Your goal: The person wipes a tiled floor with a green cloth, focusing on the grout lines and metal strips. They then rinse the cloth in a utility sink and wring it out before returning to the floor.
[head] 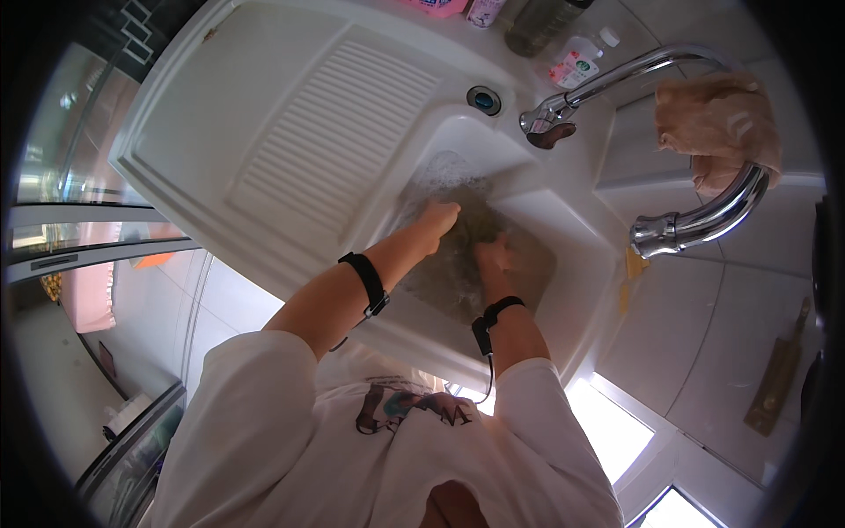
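A white laundry sink [597, 228] holds murky grey-brown water [449, 284] with foam [452, 168] at its far end. My left hand [439, 223] is curled into a fist at the surface, gripping a dark, wet cloth [474, 208]. Close by on the right, my right hand [494, 252] is partly under the water and also grips the cloth. Most of that cloth is sunk and blurred, so its shape is hidden. Black straps with small devices circle both forearms.
Left of the basin is a ribbed washboard [343, 125]. A chrome tap [548, 125] with a long curved spout, wrapped by a tan cloth [716, 122], arches over the right side. Bottles, including a clear labelled one [581, 59], line the back ledge near a round drain fitting [484, 100].
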`<state>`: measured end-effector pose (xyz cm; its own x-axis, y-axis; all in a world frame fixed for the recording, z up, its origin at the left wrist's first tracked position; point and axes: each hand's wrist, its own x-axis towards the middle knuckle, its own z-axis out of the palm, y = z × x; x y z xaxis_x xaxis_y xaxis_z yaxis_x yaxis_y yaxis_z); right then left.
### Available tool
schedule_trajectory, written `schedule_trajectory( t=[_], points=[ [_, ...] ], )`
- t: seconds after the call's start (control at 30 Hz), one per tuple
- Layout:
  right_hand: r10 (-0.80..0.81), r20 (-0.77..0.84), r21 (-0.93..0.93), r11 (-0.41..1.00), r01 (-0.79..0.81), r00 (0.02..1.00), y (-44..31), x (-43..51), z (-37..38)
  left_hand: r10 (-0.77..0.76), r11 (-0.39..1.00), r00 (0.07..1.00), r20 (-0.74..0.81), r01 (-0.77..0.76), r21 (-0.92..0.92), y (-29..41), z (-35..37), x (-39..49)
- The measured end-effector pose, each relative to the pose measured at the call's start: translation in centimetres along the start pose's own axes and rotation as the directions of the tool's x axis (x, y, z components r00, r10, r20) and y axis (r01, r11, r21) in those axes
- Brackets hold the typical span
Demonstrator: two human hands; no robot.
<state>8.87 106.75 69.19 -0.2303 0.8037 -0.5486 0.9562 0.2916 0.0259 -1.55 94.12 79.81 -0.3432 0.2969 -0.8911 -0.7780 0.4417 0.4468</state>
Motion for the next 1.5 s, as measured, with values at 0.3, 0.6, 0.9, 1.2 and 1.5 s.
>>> schedule_trajectory(
  t=[0.3,0.6,0.9,1.2,1.5],
  points=[
    [-0.627,-0.363,0.564,0.442,0.698,0.69,-1.9,-11.8,-8.2,-0.099,0.928,0.928,0.36,0.217,-0.302,0.6,-1.3,0.1],
    [-0.384,-0.818,0.305,0.342,0.889,0.429,-5.1,-15.2,-11.2,0.455,0.841,0.734,0.504,-0.54,0.028,-1.2,2.9,5.1],
    [-0.404,-0.265,0.733,0.505,0.455,0.876,-3.0,-8.3,-10.9,0.371,0.923,0.919,0.133,-0.35,-0.158,-0.3,2.3,-2.5],
    [-0.371,-0.176,0.921,0.265,0.285,0.912,3.8,-7.0,-14.3,0.423,0.408,0.802,0.42,-0.583,0.702,3.7,-4.2,-4.6],
    [-0.455,-0.475,0.774,0.191,0.604,0.753,6.1,-8.5,-17.7,0.782,-0.086,0.523,0.339,-0.448,0.89,2.3,-3.9,-5.9]
  ],
)
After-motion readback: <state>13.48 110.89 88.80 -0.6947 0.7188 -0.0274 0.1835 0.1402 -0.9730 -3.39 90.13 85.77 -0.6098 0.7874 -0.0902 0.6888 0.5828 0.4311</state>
